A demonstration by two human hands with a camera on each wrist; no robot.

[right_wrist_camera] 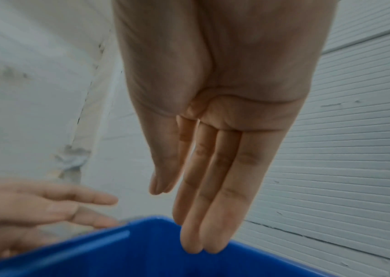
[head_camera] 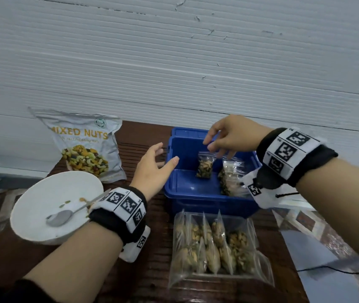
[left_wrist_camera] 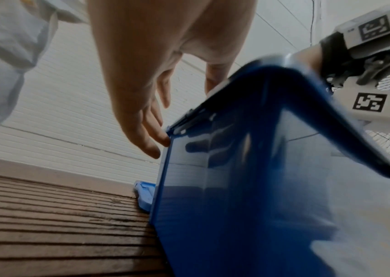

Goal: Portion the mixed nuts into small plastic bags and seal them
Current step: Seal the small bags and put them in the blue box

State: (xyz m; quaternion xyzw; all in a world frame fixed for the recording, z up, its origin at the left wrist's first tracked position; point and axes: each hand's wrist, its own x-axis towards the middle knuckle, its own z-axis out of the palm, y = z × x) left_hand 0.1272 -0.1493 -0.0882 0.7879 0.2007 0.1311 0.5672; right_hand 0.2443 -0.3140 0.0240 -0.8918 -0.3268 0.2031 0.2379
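Note:
A small clear bag of nuts (head_camera: 204, 167) stands upright inside the blue bin (head_camera: 196, 194), next to other filled bags (head_camera: 231, 178) against its right wall. My right hand (head_camera: 215, 143) hovers just above that bag. In the right wrist view its fingers (right_wrist_camera: 203, 206) are straight and hold nothing, over the bin's rim (right_wrist_camera: 118, 253). My left hand (head_camera: 165, 156) is spread open at the bin's left rim, and its fingertips (left_wrist_camera: 156, 142) are close to the bin's corner (left_wrist_camera: 236, 187). The mixed nuts pouch (head_camera: 84, 145) leans on the wall at the back left.
A white bowl (head_camera: 43, 197) with a metal spoon (head_camera: 65, 215) and a few nut crumbs sits under my left wrist. A large clear bag (head_camera: 215, 248) holding several filled small bags lies in front of the bin. The brown slatted table (head_camera: 156, 270) ends near the bottom right.

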